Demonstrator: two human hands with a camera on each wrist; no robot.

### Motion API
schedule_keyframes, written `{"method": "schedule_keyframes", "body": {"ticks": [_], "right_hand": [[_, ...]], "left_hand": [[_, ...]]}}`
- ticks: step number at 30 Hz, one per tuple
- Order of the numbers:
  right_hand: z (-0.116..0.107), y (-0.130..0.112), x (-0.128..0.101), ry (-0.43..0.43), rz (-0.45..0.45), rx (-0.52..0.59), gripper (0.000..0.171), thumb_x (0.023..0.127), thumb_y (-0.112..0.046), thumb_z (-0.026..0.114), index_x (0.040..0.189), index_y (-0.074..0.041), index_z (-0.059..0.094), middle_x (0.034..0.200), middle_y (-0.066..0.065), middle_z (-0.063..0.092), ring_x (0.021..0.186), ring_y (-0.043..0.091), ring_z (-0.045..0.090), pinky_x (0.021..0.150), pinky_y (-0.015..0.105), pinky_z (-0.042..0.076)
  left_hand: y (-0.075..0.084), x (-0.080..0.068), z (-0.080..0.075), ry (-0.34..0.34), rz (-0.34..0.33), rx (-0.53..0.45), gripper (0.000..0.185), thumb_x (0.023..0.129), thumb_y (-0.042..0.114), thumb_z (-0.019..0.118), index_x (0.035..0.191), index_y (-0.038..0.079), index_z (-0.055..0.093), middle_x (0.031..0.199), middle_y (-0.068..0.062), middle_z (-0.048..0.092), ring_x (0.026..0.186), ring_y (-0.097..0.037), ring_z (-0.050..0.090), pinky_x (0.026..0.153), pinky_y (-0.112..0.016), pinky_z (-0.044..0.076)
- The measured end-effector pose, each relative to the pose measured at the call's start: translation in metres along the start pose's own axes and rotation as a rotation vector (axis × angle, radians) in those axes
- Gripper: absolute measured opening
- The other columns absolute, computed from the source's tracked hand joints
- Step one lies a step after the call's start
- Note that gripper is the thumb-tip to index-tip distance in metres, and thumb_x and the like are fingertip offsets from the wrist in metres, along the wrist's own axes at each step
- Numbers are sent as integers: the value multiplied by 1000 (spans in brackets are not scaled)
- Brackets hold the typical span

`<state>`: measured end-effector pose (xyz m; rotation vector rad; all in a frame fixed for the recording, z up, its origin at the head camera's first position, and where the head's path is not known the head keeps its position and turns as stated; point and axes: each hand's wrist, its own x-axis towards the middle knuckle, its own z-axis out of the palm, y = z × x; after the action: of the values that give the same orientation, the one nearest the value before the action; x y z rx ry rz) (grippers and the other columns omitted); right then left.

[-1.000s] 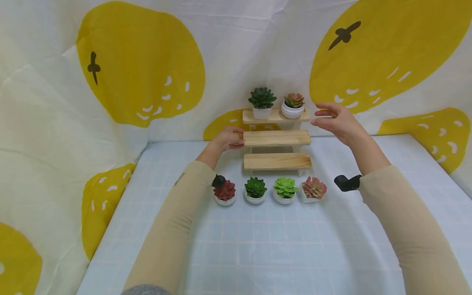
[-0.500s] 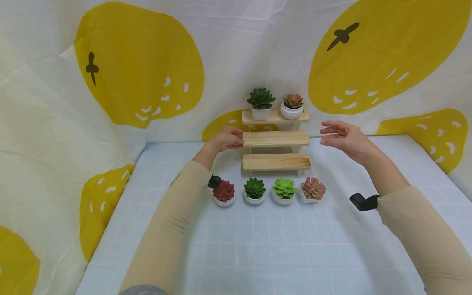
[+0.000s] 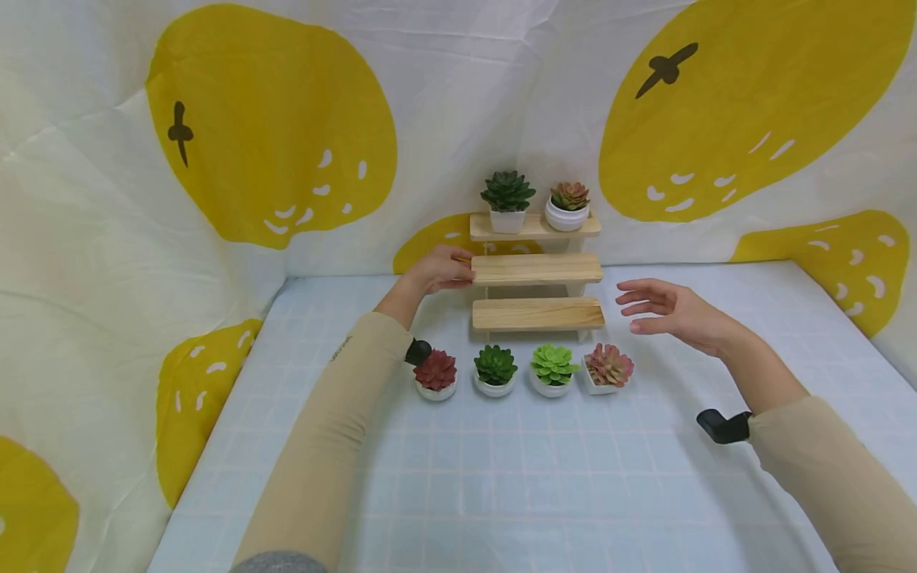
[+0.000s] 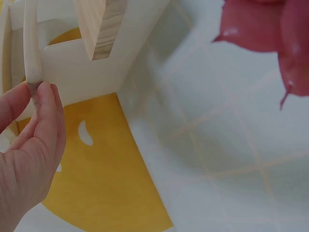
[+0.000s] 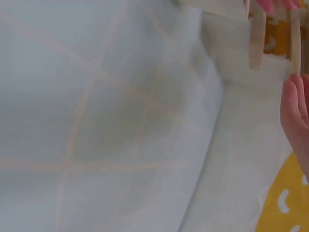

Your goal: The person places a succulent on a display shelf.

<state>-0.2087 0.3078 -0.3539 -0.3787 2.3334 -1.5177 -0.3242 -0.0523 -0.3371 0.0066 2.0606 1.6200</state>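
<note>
A three-tier wooden stand (image 3: 537, 270) stands against the back cloth. My left hand (image 3: 438, 269) holds the left end of its middle shelf; the left wrist view shows thumb and fingers (image 4: 46, 104) pinching the board's end. On the top shelf sit a dark green succulent (image 3: 508, 191) in a square white pot and an orange-green succulent (image 3: 569, 196) in a round one. My right hand (image 3: 677, 312) is in the air right of the stand, fingers loosely extended, holding nothing. The pink succulent (image 3: 609, 365) in a square pot is the nearest plant to it.
In front of the stand, the row continues leftward with a bright green succulent (image 3: 554, 364), a dark green one (image 3: 495, 365) and a red one (image 3: 435, 371), beside my left sleeve. A pale blue checked cloth (image 3: 501, 485) covers the table. Lemon-print cloth (image 3: 458, 95) hangs behind.
My right hand has come down and slightly right, from beside the top shelf to about the lower shelf's level. The left hand keeps its place on the stand; the plants have not moved.
</note>
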Motion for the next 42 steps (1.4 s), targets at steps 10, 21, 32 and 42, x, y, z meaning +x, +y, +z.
{"method": "schedule_keyframes", "body": {"ticks": [10, 21, 32, 42], "right_hand": [[6, 23, -14, -79, -2, 26, 55, 87, -5, 63, 137, -7, 39, 131, 12, 48, 115, 21, 52, 86, 23, 48], [13, 44, -24, -159, -49, 113, 61, 82, 4, 65, 137, 0, 37, 132, 14, 47, 112, 12, 53, 88, 24, 49], [20, 61, -19, -242, -66, 124, 71, 79, 5, 68, 138, 8, 28, 128, -3, 48, 110, 12, 53, 90, 26, 49], [33, 60, -12, -200, 70, 26, 80, 73, -3, 78, 140, -2, 35, 133, 15, 44, 109, 14, 48, 89, 20, 46]], "left_hand": [[1, -2, 1, 8, -12, -9, 49, 88, -8, 57, 135, -4, 43, 128, -22, 48, 103, -29, 53, 99, -39, 43], [2, -4, 2, 20, -18, -27, 50, 88, -9, 56, 136, -4, 42, 129, -22, 46, 99, -27, 53, 100, -40, 42], [2, -4, 3, 28, -24, -20, 51, 87, -8, 57, 136, -4, 42, 129, -22, 47, 98, -26, 53, 98, -38, 44], [1, -3, 3, 27, -19, -26, 51, 87, -8, 57, 135, -4, 42, 128, -23, 47, 94, -25, 54, 98, -39, 44]]}}
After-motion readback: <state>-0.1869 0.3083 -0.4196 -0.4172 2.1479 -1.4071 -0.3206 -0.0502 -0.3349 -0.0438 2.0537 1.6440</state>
